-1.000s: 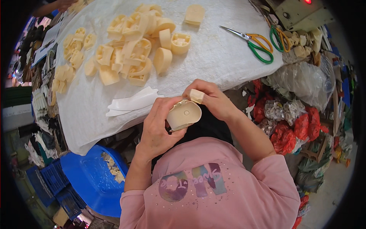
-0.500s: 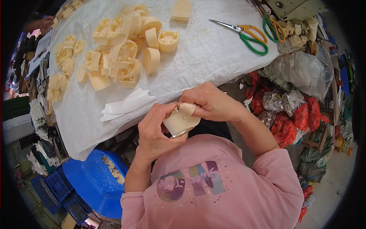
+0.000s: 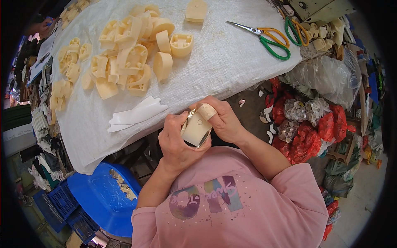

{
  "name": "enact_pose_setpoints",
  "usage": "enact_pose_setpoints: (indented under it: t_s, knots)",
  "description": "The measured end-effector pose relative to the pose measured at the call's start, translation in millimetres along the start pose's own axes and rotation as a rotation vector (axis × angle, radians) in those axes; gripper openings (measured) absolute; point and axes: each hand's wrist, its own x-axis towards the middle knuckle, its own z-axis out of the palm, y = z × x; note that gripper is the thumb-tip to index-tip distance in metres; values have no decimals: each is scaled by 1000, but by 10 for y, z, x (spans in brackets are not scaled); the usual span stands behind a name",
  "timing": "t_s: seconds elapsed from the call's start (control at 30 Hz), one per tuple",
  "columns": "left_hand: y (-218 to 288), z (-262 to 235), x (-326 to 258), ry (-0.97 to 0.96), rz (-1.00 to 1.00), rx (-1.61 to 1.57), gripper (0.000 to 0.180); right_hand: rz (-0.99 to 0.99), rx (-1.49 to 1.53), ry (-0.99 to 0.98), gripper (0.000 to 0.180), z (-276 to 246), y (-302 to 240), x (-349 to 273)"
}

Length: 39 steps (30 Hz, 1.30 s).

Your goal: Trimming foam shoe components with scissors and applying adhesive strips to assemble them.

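Both hands are in front of my body, just off the table's near edge. A cream plastic shoe heel point(image 3: 196, 131) with a shiny, gold-looking edge is between them, its flat face with a small ring mark turned up. My left hand point(image 3: 174, 142) wraps the heel's left side and bottom. My right hand point(image 3: 225, 120) grips its upper right, the thumb covered with tan tape point(image 3: 207, 111) and pressed on the top edge. Right-hand fingertips are partly hidden behind the heel. Just beyond my left hand, white curved strips point(image 3: 138, 114) lie overlapping on the table.
A heap of cream heels point(image 3: 134, 58) covers the left of the white-sheeted table point(image 3: 215, 58). Green-and-orange scissors point(image 3: 273, 41) lie at the far right. A blue basin point(image 3: 101, 198) with scraps stands low at left; red plastic bags point(image 3: 306, 144) fill the right. Another person's hand point(image 3: 41, 29) shows far left.
Both hands and the heel have come slightly down toward my body. The heel is tilted more upright, and my right thumb now presses at its top edge. My right elbow has drawn in.
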Motion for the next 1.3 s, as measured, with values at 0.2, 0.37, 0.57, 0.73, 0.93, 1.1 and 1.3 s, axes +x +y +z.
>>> enact_pose_setpoints:
  t_s: [0.2, 0.37, 0.57, 0.73, 0.93, 1.1, 1.3]
  knots:
    - [-76, -10, -3, 52, -53, 26, 58, 152, 489, 27, 28, 88, -6, -24]
    - [20, 4, -30, 96, -47, 62, 59, 164, 542, 43, 30, 145, -15, -89]
    - [-97, 76, 9, 152, 83, 185, 61, -37, -13, 187, 34, 259, -36, -76]
    - [-126, 16, -73, 109, 75, 163, 67, -69, 91, 139, 42, 259, -44, -85]
    - [-164, 0, -117, 142, 131, 109, 58, -84, 5, 135, 43, 299, -91, -111]
    - [-130, 40, -126, 181, 51, 73, 67, 7, 213, 147, 42, 287, -27, -82]
    - [-140, 1, -93, 166, 1, 11, 65, 263, 375, 52, 42, 199, -74, -76]
